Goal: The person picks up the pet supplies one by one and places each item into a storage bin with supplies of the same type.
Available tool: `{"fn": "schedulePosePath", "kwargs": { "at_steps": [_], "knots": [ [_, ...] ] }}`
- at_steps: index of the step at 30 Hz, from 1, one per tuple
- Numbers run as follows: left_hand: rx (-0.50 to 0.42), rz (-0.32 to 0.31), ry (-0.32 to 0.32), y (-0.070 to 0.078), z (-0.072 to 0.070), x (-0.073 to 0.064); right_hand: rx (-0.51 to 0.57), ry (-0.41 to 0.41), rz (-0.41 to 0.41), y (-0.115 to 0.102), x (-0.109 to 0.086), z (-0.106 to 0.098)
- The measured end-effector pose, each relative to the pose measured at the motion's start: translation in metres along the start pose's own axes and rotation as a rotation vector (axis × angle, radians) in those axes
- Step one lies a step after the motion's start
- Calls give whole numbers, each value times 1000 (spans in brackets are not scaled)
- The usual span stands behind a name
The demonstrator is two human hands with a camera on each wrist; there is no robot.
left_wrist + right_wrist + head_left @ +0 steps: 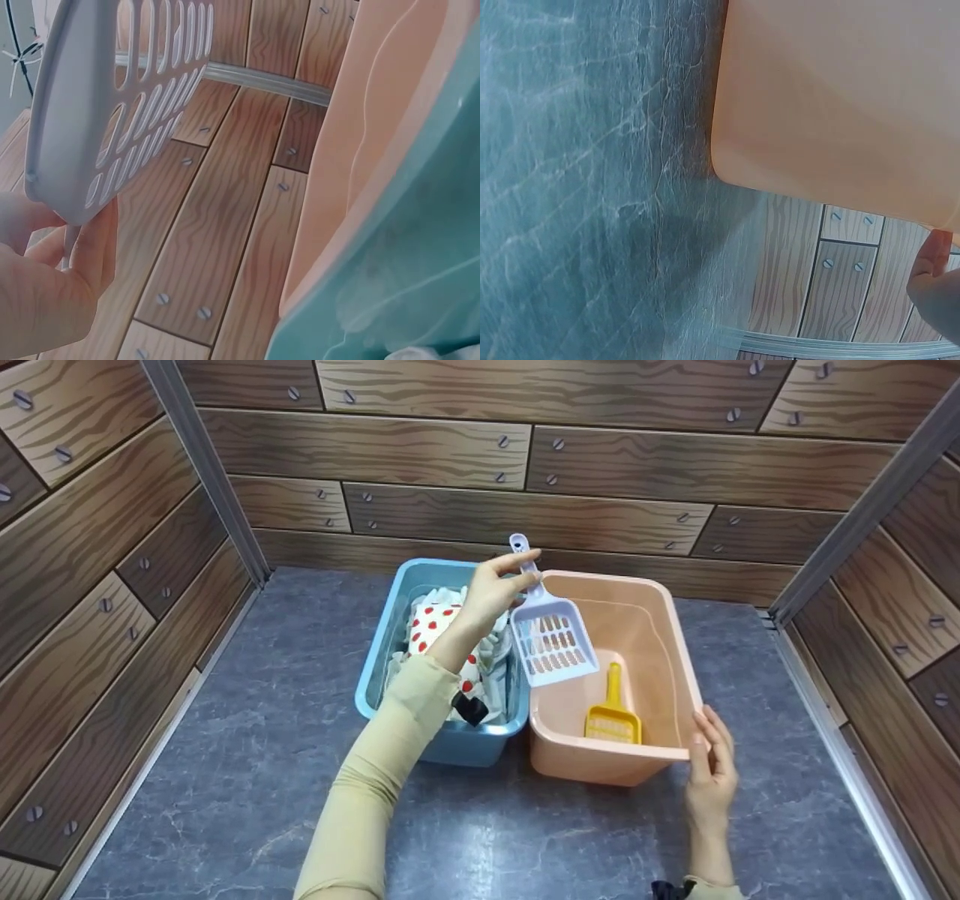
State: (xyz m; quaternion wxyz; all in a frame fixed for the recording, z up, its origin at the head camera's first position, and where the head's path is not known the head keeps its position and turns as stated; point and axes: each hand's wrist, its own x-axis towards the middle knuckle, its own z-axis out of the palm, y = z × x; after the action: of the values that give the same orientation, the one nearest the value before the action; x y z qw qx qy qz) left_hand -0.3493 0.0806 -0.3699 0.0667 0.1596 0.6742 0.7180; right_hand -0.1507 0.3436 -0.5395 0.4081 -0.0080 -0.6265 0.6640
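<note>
My left hand [495, 591] pinches the handle of a pale lavender litter scoop [551, 639], whose slotted blade hangs down over the near-left part of the peach bin [652, 641]. In the left wrist view the scoop [75, 112] rises above the fingers, slots facing right. A yellow litter scoop [613, 712] leans inside the peach bin, handle toward the back. At that bin's front right corner, my right hand [712, 776] grips the rim, thumb and fingers on either side. The right wrist view shows the bin's outer wall [832, 112].
Left of the peach bin stands a blue bin [465, 746], holding crumpled cloth [435, 622] with red strawberry prints, partly hidden by my left arm. Both bins stand on a dark marbled surface [285, 720]. Wood-patterned panels [435, 450] enclose the back and sides.
</note>
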Motion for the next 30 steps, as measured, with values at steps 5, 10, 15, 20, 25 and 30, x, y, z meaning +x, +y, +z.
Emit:
{"fn": "schedulePosePath", "kwargs": {
  "at_steps": [5, 10, 15, 20, 25, 30],
  "knots": [
    [10, -12, -16, -1, 10, 3, -3, 2, -6, 1, -1, -1],
    [7, -26, -27, 0, 19, 8, -22, 5, -12, 2, -1, -2],
    [-20, -23, -35, 3, 27, 12, 4, 3, -33, 3, -2, -2],
    [-52, -17, -62, 6, 34, 15, 20, -2, -27, 4, -2, -2],
    [-55, -15, -61, 7, 40, 18, 18, -10, -36, 4, -1, -2],
    [-82, -9, -54, 7, 48, 22, 24, -16, -52, 5, 0, -1]
  ]
}}
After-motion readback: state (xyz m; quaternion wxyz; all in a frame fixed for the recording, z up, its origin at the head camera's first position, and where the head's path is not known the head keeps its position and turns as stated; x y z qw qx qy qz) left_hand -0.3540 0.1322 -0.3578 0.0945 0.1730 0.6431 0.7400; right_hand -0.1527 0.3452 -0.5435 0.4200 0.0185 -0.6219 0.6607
